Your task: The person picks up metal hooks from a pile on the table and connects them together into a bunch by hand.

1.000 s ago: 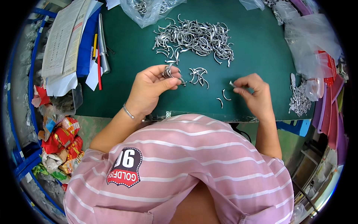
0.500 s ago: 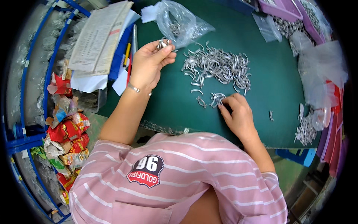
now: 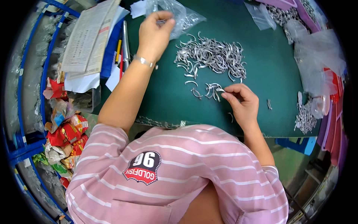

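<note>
At the right of a small group of curved silvery metal pieces, my right hand pinches one curved metal piece between thumb and forefinger. My left hand, with a silvery band on its wrist, is over a clear plastic bag at the far left of the table. Its thumb and forefinger are curled with a gap between them; the other fingers are hidden, and I make out no piece held there. Beyond my right hand lies a large heap of the same curved pieces.
On the green table, one loose piece lies right of my right hand. A small-parts pile and clear bags line the right edge. Papers and pens are at left, beside a blue-framed rack.
My left hand has moved away from me, over the plastic bag; the pieces it pinched no longer show. My right hand has lifted slightly with a curved piece in its fingertips. The view has shifted a little.
</note>
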`<state>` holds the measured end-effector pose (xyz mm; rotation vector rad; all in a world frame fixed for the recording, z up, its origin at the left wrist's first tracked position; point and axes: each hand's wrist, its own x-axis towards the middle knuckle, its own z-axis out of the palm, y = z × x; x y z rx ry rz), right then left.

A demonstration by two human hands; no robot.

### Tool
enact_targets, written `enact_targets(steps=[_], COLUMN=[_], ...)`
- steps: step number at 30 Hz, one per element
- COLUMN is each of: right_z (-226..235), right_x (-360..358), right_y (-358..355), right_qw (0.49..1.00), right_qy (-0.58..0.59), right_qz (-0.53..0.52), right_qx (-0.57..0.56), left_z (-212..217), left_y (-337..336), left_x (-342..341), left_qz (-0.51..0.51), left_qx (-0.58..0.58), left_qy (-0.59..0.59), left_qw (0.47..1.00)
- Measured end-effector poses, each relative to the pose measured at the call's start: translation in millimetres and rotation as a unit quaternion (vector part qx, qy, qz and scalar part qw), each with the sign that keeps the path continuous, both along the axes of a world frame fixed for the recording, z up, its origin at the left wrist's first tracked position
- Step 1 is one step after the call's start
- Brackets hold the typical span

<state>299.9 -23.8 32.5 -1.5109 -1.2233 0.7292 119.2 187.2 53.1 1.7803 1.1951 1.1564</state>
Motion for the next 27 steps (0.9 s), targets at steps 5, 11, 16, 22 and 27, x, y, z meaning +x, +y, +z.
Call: enact_targets(steps=[5, 11, 16, 22, 27], right_z=[-1, -4, -2, -6, 0], right_x=[-7, -18, 3, 1, 4], right_y=[-2, -2, -4, -6, -5], right_qw=[0.992, 0.950, 0.977, 0.947, 0.994], right_qy=[-0.066, -0.181, -0.206, -0.312, -0.059], right_qz=[0.017, 0.094, 0.023, 0.075, 0.075], right_qx=[0.109, 0.237, 0.056, -0.006, -0.049], left_z=[5, -20, -19, -20, -19], left_y=[-101, -142, -130, -133, -136], left_x=[4, 9, -3, -3, -2], left_qz=[-0.266, -0.219, -0.175, -0.173, -0.178], left_qx=[-0.406, -0.437, -0.403, -0.434, -0.451], left_qy=[-0.035, -0.225, -0.279, -0.253, -0.222], left_qw=[0.874, 0.843, 0.854, 0.847, 0.846])
